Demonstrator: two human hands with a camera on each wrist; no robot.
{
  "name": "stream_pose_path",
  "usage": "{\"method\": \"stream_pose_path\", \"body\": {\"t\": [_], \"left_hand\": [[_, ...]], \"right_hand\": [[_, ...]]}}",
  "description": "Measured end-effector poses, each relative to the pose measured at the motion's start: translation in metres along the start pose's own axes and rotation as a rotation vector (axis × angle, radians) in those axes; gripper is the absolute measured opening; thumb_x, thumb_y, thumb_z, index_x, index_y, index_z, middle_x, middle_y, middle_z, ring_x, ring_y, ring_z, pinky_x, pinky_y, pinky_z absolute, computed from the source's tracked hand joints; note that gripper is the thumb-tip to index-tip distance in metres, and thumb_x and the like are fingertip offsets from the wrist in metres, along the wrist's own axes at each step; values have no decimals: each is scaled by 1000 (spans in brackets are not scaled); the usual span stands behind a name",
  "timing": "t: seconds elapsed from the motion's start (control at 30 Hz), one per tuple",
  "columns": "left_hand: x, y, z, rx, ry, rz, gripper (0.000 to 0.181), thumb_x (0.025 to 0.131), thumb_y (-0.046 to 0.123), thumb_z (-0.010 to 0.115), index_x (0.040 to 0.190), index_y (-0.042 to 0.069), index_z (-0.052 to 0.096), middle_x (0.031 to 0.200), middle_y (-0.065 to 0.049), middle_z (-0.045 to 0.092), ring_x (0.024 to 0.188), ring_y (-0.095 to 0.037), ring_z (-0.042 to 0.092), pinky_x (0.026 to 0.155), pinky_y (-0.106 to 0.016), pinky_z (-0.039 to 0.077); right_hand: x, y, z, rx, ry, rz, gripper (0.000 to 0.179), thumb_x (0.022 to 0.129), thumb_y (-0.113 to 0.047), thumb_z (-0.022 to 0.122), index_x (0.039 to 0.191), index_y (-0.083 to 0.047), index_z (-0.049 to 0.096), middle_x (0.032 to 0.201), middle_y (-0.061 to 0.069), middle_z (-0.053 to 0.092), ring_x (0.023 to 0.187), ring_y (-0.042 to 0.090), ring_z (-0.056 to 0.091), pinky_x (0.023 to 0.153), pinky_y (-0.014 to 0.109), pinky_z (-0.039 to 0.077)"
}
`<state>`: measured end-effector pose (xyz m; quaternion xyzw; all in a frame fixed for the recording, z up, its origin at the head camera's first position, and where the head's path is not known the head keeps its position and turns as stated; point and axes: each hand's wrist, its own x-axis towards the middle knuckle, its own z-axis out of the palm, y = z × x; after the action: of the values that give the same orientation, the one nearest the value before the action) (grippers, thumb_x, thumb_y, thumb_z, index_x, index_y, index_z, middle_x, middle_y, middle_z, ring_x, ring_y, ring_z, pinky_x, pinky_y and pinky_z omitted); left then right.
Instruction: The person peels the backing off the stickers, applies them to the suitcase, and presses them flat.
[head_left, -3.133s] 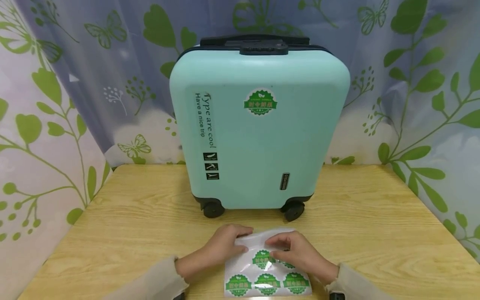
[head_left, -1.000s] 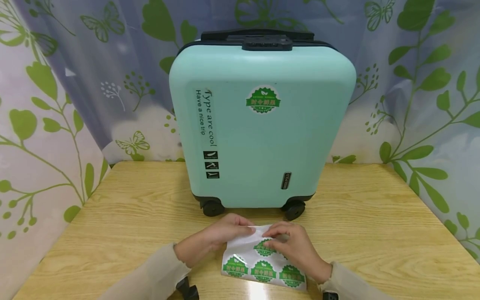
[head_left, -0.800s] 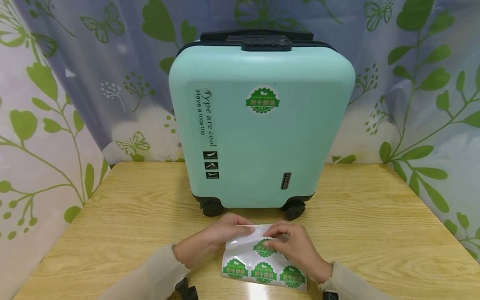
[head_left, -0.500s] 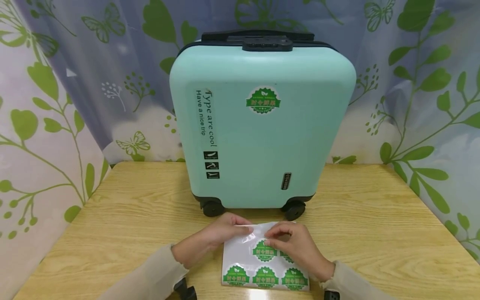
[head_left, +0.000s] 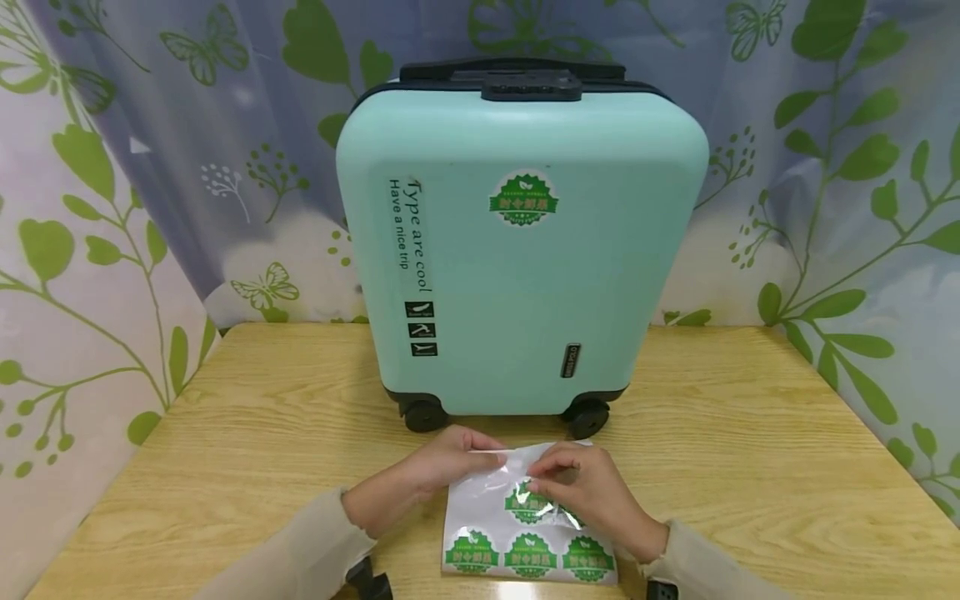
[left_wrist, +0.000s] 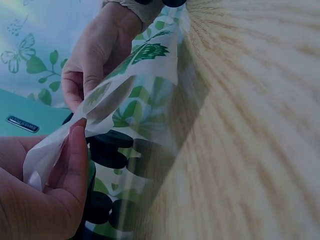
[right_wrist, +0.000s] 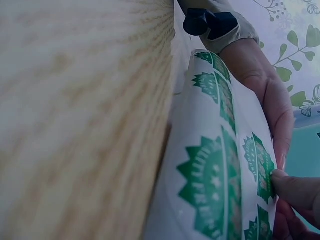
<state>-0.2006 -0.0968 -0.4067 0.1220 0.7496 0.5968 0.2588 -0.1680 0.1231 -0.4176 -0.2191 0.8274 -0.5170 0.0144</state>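
Observation:
A white sheet of round green stickers [head_left: 480, 504] is held just above the table's front, its surface bowed in both wrist views. My left hand [head_left: 442, 467] grips its upper left edge, thumb on top [left_wrist: 77, 155] and fingers behind. My right hand [head_left: 596, 492] pinches the sheet with thumb and forefinger at the upper edge of the middle sticker [head_left: 527, 504]. That hand partly covers another sticker to its right. Along the bottom run three more stickers [head_left: 530, 555]. The right thumb [right_wrist: 295, 190] presses at the sheet's edge in the right wrist view.
A mint-green suitcase [head_left: 517, 292] stands upright behind the hands, with one matching green sticker [head_left: 523, 198] on its upper front. Its black wheels [head_left: 425, 416] rest on the wooden table [head_left: 750, 433]. A leaf-patterned curtain [head_left: 270, 167] hangs behind and at both sides.
The sheet has come up nearer the suitcase since the earliest frame, and the left thumb now lies higher on it. Lately its lower edge has levelled out; the hands barely shift.

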Motion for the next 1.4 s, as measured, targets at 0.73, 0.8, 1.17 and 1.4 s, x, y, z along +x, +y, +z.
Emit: {"method": "stream_pose_path", "body": {"t": [0.73, 0.8, 1.17, 1.4], "left_hand": [[-1, -6, -4, -37, -17, 27, 28, 87, 8, 65, 112, -3, 66, 99, -16, 70, 63, -7, 62, 57, -20, 50], [0, -6, -5, -37, -19, 27, 28, 86, 8, 66, 113, -3, 66, 99, -16, 70, 63, -8, 63, 57, -20, 51], [0, -6, -9, -65, -38, 44, 32, 84, 5, 68, 115, -4, 64, 99, -17, 70, 65, -10, 64, 59, -21, 52], [-1, -6, -9, -70, -40, 59, 34, 84, 4, 68, 116, -4, 63, 102, -17, 69, 71, -10, 65, 62, -21, 53]], "right_hand": [[-1, 1, -2, 45, -88, 24, 6, 82, -13, 73, 85, -8, 74, 85, 4, 69, 75, 6, 62, 66, 23, 53], [-1, 1, -2, 48, -92, 28, 6, 82, -13, 73, 85, -8, 74, 85, 4, 69, 74, 6, 61, 65, 23, 53], [-1, 3, -3, 140, -153, 71, 13, 83, -17, 73, 87, -4, 73, 85, 7, 69, 74, 7, 61, 66, 23, 51], [-1, 4, -4, 163, -168, 115, 17, 83, -18, 73, 89, -2, 73, 86, 9, 69, 74, 8, 60, 66, 23, 51]]}}
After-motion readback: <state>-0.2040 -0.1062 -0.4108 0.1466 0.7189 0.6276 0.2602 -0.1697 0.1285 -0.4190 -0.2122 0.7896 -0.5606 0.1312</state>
